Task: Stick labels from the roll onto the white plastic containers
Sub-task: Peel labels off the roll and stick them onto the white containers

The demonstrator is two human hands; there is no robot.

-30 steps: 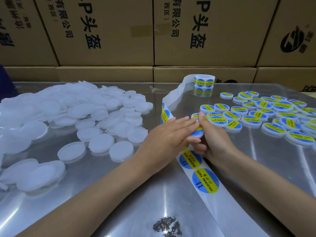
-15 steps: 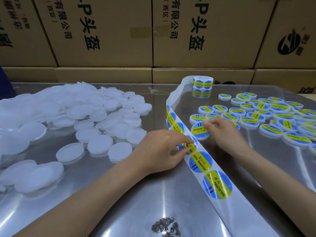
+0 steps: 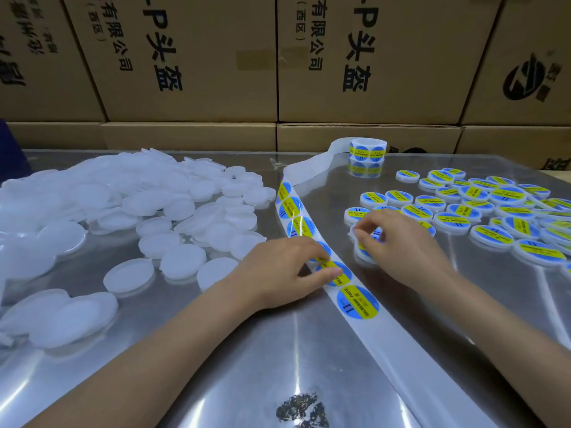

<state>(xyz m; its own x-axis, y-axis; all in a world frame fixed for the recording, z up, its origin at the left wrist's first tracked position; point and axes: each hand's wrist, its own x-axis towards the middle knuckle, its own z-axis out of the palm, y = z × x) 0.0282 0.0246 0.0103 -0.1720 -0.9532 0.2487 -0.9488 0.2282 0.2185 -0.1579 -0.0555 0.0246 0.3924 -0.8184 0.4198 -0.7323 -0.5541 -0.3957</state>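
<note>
**Label pick under way, one container being set down**

The left hand (image 3: 278, 270) pinches the edge of a label (image 3: 335, 273) on the strip (image 3: 401, 359), which runs across the tabletop (image 3: 216, 381) from the roll (image 3: 367, 149). The right hand (image 3: 398, 242), fingers curled, grips a labelled container (image 3: 364, 242) beside the finished group (image 3: 494, 211).

Risks, as I judge them: the label could crease or fold onto itself if peeled too steeply, and the loose strip could lift with it. A skewed placement would leave it off-centre.

Labels are round, blue with a yellow band. Bare containers (image 3: 129, 211), flat white translucent discs, lie heaped at left.
</note>
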